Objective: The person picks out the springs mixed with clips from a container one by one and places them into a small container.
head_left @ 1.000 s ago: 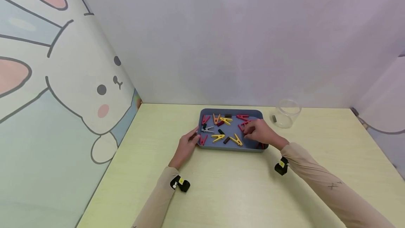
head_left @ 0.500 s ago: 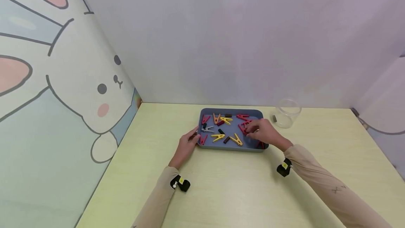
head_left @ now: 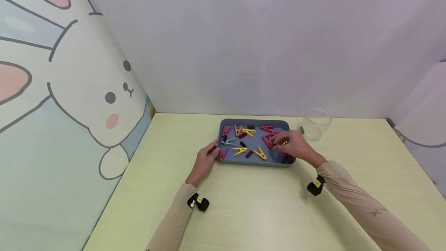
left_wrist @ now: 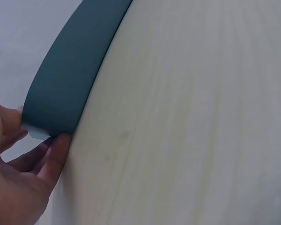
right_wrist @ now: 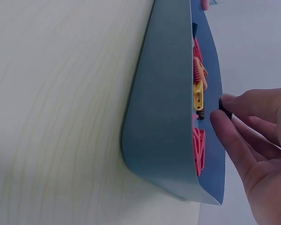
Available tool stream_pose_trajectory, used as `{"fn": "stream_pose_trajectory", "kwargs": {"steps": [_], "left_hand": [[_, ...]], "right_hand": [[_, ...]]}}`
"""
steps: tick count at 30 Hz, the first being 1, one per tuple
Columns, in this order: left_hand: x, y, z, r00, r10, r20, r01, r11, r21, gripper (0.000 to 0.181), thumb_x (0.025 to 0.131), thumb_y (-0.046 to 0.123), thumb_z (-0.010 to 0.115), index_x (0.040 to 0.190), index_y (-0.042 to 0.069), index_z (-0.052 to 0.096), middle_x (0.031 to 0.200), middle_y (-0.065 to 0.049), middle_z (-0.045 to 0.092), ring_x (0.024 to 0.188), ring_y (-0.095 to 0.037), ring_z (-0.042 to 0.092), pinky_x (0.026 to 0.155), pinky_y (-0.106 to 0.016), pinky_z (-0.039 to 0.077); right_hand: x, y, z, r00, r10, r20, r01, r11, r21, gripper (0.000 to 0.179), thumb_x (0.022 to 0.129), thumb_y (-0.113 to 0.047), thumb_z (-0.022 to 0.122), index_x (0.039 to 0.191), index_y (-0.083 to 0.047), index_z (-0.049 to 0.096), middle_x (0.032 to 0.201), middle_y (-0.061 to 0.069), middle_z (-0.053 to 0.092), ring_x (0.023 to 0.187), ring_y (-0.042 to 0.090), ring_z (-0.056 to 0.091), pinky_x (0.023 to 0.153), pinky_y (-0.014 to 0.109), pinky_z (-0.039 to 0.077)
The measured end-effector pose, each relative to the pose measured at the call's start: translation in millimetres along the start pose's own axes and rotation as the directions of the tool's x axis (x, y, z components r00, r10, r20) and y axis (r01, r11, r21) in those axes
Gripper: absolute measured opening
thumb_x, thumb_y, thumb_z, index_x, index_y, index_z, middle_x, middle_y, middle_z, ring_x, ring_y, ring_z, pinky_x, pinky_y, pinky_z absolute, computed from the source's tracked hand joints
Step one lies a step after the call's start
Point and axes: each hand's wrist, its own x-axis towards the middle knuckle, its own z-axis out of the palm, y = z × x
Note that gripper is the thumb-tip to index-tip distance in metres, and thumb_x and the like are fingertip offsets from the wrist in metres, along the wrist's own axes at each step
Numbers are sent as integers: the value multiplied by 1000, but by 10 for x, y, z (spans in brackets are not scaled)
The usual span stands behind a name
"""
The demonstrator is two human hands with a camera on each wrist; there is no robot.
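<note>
A blue-grey tray [head_left: 254, 164] lies on the table, holding several plastic spring clips: red [head_left: 267, 142], yellow [head_left: 260, 153], orange [head_left: 238, 130] and grey [head_left: 228, 142]. Small dark ridged pieces [head_left: 249, 153] are scattered among them. My left hand [head_left: 203, 162] grips the tray's near left corner, thumb and fingers on either side of its wall [left_wrist: 61, 84]. Over the tray's right part, my right hand [head_left: 296, 145] pinches a small black piece [right_wrist: 225, 108] between thumb and forefinger. Its exact kind cannot be made out, and the fingers hide part of it.
Behind the tray's right end stands a clear plastic cup [head_left: 317, 127], with a small dark piece [head_left: 302, 130] at its left side, apparently inside. A pale wall [head_left: 261, 49] rises at the table's back edge, and a rabbit-printed panel [head_left: 83, 100] borders the left.
My right hand has shifted slightly right, uncovering more of the red clips. My left hand stays at the tray's corner.
</note>
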Motion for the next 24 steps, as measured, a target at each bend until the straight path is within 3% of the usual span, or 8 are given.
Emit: {"fn": "stream_pose_trajectory", "kwargs": {"steps": [5,14,24], "left_hand": [[16,-10,17,1000,-10,-1,10,1000,6,43,97,22,55,139,19,50,111,-5,62,100,-16,54,90,-36,44],[12,2,24,1000,-1,-5,1,1000,6,42,97,21,54,139,15,50,112,-6,62,100,-16,54,88,-36,45],[-7,9,22,1000,8,-10,-8,1000,3,42,98,22,54,139,15,50,127,-8,58,117,-17,50,99,-38,40]], "right_hand": [[-21,-4,-27,1000,-7,-22,8,999,32,10,77,-5,76,87,-4,75,97,9,69,76,17,64,61,27,53],[-41,-41,-88,999,-18,-47,21,998,58,9,78,-7,77,86,-7,75,101,11,68,87,24,64,66,26,53],[-75,-51,-150,997,-21,-75,29,994,108,9,79,-8,76,88,-6,74,104,13,68,88,26,65,65,26,53]]}}
